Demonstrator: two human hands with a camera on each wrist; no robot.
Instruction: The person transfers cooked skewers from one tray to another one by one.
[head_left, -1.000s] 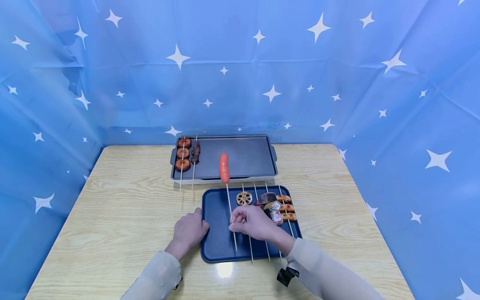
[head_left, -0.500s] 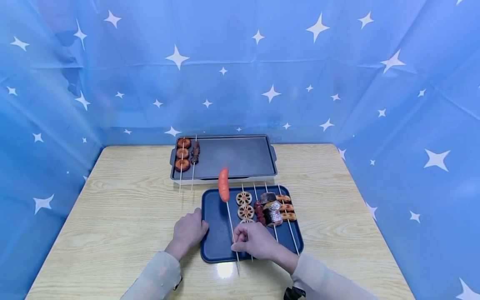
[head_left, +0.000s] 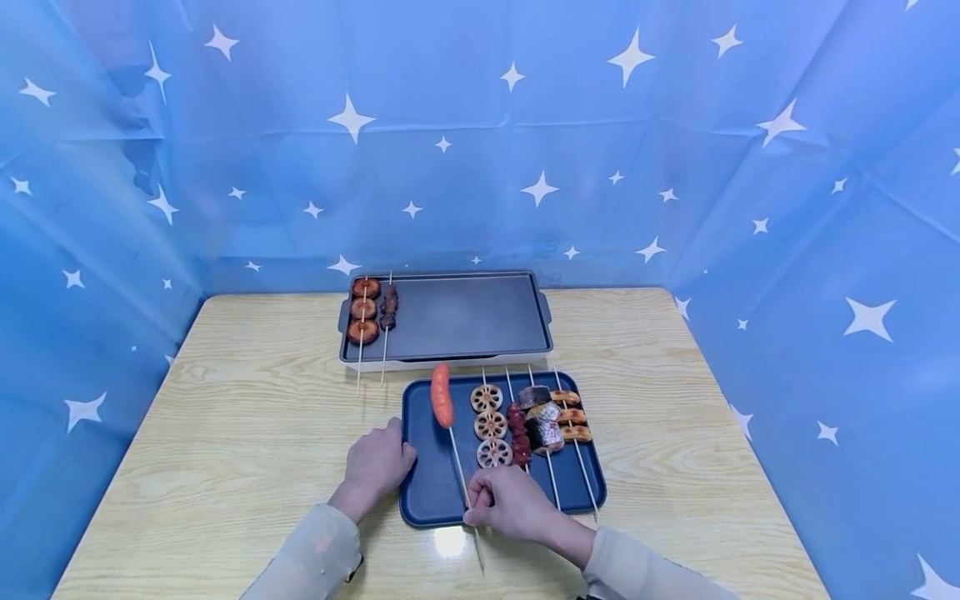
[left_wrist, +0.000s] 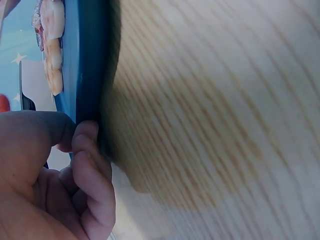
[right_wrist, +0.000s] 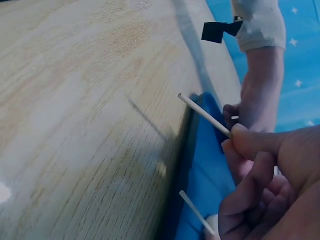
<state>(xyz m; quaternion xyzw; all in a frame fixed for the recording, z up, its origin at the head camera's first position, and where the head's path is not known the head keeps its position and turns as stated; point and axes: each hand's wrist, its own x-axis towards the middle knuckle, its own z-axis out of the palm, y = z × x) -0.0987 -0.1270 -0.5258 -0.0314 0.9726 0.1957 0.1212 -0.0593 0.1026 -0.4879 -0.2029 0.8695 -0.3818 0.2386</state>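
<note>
Where the right hand (head_left: 517, 504) pinches the sausage skewer (head_left: 442, 398): I see the grip closed on the stick, low down toward its end.
Sausage skewer: slanted over the left part of the blue tray (head_left: 431, 493), stick end jutting past the near rim above the tabletop (head_left: 240, 433); whether the sausage touches the tray, I cannot tell.
Left hand (head_left: 377, 461): grip closed on the tray's left rim; my left wrist view cuts part of it off.
Right wrist view: I get the bare stick end, while the sausage lies outside the frame.
Hidden stick ends: the lotus-root skewer (head_left: 491, 425) and dark red skewer (head_left: 518, 433) run under the right hand.
Wrapped skewer (head_left: 543, 433): crowded between the dark red one and the golden skewer (head_left: 574, 416); I can't make out its wrapping clearly.
Right sleeve (head_left: 652, 571): cut off at the bottom of my head view.
Grill pan (head_left: 468, 317): browned-slice skewer (head_left: 363, 309) and dark-meat skewer (head_left: 388, 308) along the left edge, sticks overhanging the near rim; wide bare room to their right.
Tabletop room: a narrow strip between pan and tray, broad stretches at both sides.
</note>
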